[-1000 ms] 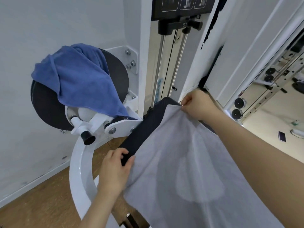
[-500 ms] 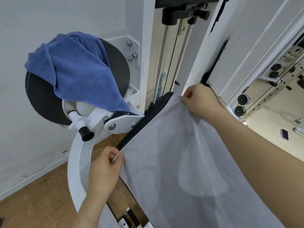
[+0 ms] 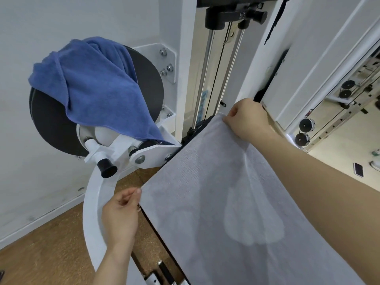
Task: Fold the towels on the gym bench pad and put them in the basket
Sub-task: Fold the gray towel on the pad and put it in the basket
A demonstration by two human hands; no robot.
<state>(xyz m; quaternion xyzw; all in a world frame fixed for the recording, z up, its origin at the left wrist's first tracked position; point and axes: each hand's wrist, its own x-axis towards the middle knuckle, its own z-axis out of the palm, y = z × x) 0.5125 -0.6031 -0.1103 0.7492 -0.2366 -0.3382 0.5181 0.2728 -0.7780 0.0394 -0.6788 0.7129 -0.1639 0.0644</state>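
A thin grey-white towel [image 3: 216, 202] is stretched over the gym bench pad, of which only a dark sliver [image 3: 188, 138] shows at its far edge. My left hand [image 3: 121, 214] pinches the towel's near left corner. My right hand [image 3: 246, 120] grips the far corner, its fingers curled on the cloth. A blue towel [image 3: 96, 89] hangs crumpled over a round black pad [image 3: 47, 122] of the machine at the left. No basket is in view.
A white curved machine frame [image 3: 92, 206] with a black knob [image 3: 107, 168] stands by my left hand. Steel guide rods [image 3: 202, 79] rise behind the bench. A white wall is at the left, a wooden floor [image 3: 41, 254] below, and a mirror with pulleys at the right.
My left hand has let go of the pad's edge, taken the towel's corner and drawn it toward me. The towel now covers nearly all of the dark pad. My right hand kept its hold.
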